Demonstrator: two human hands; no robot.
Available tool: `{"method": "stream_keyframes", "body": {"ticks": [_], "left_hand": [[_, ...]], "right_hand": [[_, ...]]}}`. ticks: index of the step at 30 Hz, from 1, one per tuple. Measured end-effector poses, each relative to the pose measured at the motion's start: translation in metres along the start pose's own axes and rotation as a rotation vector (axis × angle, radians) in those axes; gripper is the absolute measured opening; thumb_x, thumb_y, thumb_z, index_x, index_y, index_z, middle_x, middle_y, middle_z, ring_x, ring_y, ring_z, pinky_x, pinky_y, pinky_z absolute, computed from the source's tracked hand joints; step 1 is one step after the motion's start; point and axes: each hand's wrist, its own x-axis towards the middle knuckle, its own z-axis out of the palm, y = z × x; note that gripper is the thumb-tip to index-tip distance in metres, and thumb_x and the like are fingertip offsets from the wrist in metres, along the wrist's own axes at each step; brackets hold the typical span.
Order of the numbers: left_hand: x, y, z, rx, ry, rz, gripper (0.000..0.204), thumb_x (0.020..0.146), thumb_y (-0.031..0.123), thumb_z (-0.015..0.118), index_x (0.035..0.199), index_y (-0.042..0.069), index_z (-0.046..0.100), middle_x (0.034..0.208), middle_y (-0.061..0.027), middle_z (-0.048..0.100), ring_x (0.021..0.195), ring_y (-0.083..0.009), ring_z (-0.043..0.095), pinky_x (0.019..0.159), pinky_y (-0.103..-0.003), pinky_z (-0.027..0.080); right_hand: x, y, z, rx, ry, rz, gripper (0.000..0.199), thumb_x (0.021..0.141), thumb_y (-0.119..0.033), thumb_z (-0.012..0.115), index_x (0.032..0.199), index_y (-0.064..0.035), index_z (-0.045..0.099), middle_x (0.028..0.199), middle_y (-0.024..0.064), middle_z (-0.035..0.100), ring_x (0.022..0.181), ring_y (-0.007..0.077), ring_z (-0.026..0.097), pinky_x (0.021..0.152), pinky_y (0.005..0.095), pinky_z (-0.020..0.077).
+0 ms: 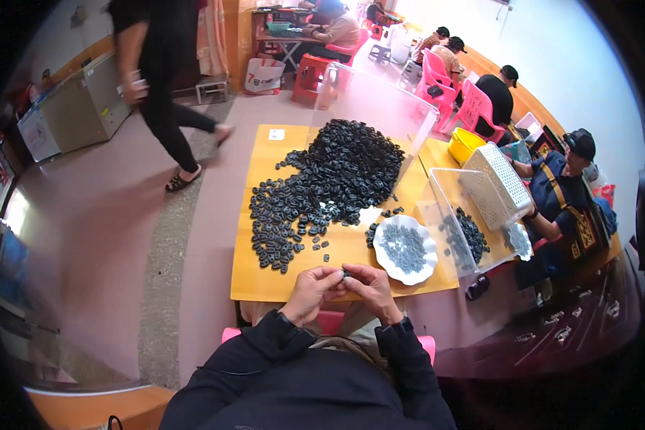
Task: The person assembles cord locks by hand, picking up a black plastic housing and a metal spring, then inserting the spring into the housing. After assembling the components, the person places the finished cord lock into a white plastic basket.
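Both my hands meet at the near edge of the wooden table point(322, 283). Between the fingertips of my left hand point(312, 292) and my right hand point(373, 288) is a small black plastic piece point(346, 274), pinched from both sides and partly hidden. In front of them spreads a large heap of black plastic pieces point(355, 168), small rounded blocks with holes, thinning toward the near left. Right of my hands stands a white scalloped dish point(428, 269) filled with small grey translucent parts point(406, 246). A small cluster of black pieces lies beside the dish's left rim.
Clear plastic panels point(380, 97) stand behind and right of the heap. Further right, a seated person point(562, 186) handles a white perforated basket point(496, 188) near a yellow bowl point(466, 145) and more black pieces point(469, 236). At the left, a person in black point(165, 86) walks past. Pink chairs point(437, 79) line the back.
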Motion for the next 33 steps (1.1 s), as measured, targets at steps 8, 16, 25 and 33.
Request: {"method": "stream_keyframes", "body": {"ticks": [8,16,25,33], "left_hand": [[-0.006,0.004,0.006,0.031,-0.008,-0.047,0.014,0.092,0.010,0.059,0.101,0.000,0.062,0.091,-0.0085,0.066,0.082,-0.0171,0.066,0.074,-0.033,0.057],[-0.003,-0.003,0.005,0.103,0.006,-0.026,0.016,0.093,0.014,0.057,0.099,0.000,0.063,0.089,-0.0065,0.066,0.080,-0.0154,0.065,0.072,-0.030,0.056],[-0.004,-0.012,0.007,0.182,0.012,0.035,0.014,0.092,0.013,0.059,0.095,0.000,0.064,0.088,-0.0070,0.067,0.079,-0.0151,0.064,0.073,-0.029,0.054],[-0.008,-0.005,0.015,0.135,0.017,0.015,0.015,0.092,0.016,0.060,0.094,0.001,0.064,0.088,-0.0061,0.067,0.078,-0.0131,0.064,0.073,-0.027,0.054]], "right_hand": [[-0.006,-0.006,0.004,-0.451,0.022,-0.273,0.033,0.083,-0.004,0.069,0.115,0.0008,0.061,0.094,0.0074,0.062,0.081,0.0128,0.061,0.067,0.0242,0.0496],[-0.015,-0.012,0.007,-0.927,0.030,-0.507,0.030,0.079,0.001,0.056,0.108,0.0009,0.056,0.087,0.0173,0.058,0.076,0.0361,0.059,0.065,0.0403,0.0486],[-0.023,-0.010,0.004,-0.816,0.058,-0.471,0.022,0.082,-0.001,0.055,0.104,-0.0014,0.058,0.084,0.0170,0.058,0.075,0.0370,0.059,0.064,0.0411,0.0479],[-0.022,-0.014,0.004,-0.727,0.098,-0.507,0.020,0.085,-0.006,0.059,0.104,-0.0011,0.059,0.088,0.0170,0.061,0.077,0.0366,0.061,0.065,0.0399,0.0493]]}}
